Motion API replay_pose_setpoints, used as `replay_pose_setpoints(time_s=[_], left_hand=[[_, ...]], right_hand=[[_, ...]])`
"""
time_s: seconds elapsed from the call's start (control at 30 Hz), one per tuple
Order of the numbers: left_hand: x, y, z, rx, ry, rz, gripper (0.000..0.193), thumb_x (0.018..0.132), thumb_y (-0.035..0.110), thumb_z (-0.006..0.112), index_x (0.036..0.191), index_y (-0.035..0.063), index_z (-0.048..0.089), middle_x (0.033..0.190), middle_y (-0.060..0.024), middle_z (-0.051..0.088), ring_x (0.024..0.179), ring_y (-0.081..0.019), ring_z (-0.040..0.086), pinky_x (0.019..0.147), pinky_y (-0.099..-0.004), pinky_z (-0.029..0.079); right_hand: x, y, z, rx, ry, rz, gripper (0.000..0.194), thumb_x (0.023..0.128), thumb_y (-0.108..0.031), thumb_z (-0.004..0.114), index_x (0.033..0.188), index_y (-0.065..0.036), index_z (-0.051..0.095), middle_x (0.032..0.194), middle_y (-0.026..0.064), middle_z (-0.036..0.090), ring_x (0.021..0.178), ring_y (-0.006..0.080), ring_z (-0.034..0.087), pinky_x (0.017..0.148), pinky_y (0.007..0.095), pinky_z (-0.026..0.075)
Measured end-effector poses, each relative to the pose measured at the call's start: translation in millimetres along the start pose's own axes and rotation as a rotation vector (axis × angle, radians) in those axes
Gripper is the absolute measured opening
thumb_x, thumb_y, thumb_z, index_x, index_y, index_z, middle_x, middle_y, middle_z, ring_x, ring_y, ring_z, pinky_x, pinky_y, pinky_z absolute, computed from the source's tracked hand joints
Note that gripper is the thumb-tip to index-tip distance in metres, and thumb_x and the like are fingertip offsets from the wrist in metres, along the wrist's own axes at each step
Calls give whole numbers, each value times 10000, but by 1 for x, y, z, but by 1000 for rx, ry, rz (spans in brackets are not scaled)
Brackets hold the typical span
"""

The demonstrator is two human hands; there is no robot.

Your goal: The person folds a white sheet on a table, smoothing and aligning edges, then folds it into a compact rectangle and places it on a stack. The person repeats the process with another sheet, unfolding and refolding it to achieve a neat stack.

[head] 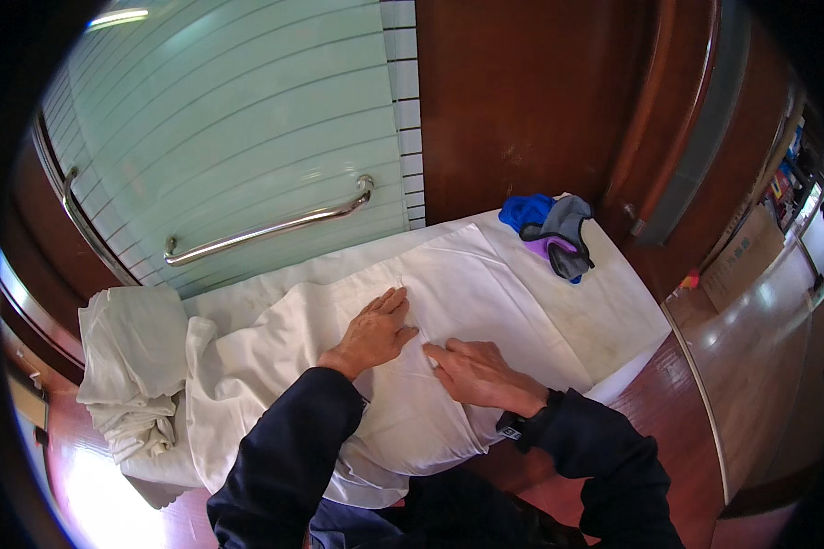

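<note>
A white cloth lies over a padded bench, its right part folded into smooth layers and its left part loosely rumpled. My left hand rests flat on the cloth, palm down, thumb apart from the fingers, just left of a crease. Right of that crease, my right hand touches the cloth with its index finger stretched out and the other fingers curled. Whether those curled fingers pinch any fabric is hidden. The cloth's near edge hangs over the bench front by my lap.
A stack of folded off-white cloths sits at the bench's left end. Blue, grey and purple cloths lie bunched at the far right. Behind the bench stand a glass panel with a metal handle and brown wood panelling.
</note>
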State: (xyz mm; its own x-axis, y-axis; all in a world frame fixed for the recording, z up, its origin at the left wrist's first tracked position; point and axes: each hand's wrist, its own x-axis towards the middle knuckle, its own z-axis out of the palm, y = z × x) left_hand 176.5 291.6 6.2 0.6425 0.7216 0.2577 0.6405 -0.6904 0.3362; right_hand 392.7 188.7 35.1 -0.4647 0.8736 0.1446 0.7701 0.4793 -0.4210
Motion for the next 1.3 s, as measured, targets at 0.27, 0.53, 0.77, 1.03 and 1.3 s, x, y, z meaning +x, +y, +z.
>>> replay_pose_setpoints(time_s=[0.27, 0.53, 0.77, 1.03, 1.3], left_hand=[[7, 1, 9, 82, 72, -29, 612, 909, 346, 680, 1326, -81, 544, 1486, -238, 470, 1403, -391, 425, 1153, -434, 364], [15, -5, -2, 66, -40, -25, 607, 894, 376, 684, 1283, -76, 571, 1448, -255, 499, 1380, -406, 445, 1148, -456, 364], [12, 7, 4, 182, -9, -56, 645, 940, 387, 625, 1353, -95, 507, 1495, -266, 438, 1417, -404, 395, 1177, -465, 318], [-11, 40, 7, 120, -112, -90, 745, 964, 421, 584, 1414, -145, 404, 1536, -331, 329, 1453, -448, 311, 1209, -471, 261], [-38, 69, 1, 155, -184, -52, 801, 955, 447, 587, 1442, -149, 364, 1541, -333, 328, 1475, -438, 277, 1220, -464, 227]], right_hand=[[1, -1, -2, -36, -39, 21, 254, 916, -152, 561, 1155, -69, 594, 911, 181, 663, 831, 410, 669, 742, 530, 522], [-9, -4, -4, 4, -35, 23, 387, 915, -195, 581, 1289, -95, 578, 996, 181, 663, 937, 394, 657, 820, 514, 515], [-47, -19, -6, 37, -18, -5, 482, 877, -196, 658, 1333, -82, 552, 975, 162, 637, 940, 372, 627, 824, 489, 493], [-57, -16, 2, 48, 79, -54, 366, 862, -165, 696, 1213, -81, 633, 938, 129, 618, 907, 339, 624, 822, 468, 485], [-58, -13, -3, 118, 107, -36, 286, 848, -151, 692, 1126, -88, 697, 909, 111, 635, 886, 317, 642, 801, 443, 499]])
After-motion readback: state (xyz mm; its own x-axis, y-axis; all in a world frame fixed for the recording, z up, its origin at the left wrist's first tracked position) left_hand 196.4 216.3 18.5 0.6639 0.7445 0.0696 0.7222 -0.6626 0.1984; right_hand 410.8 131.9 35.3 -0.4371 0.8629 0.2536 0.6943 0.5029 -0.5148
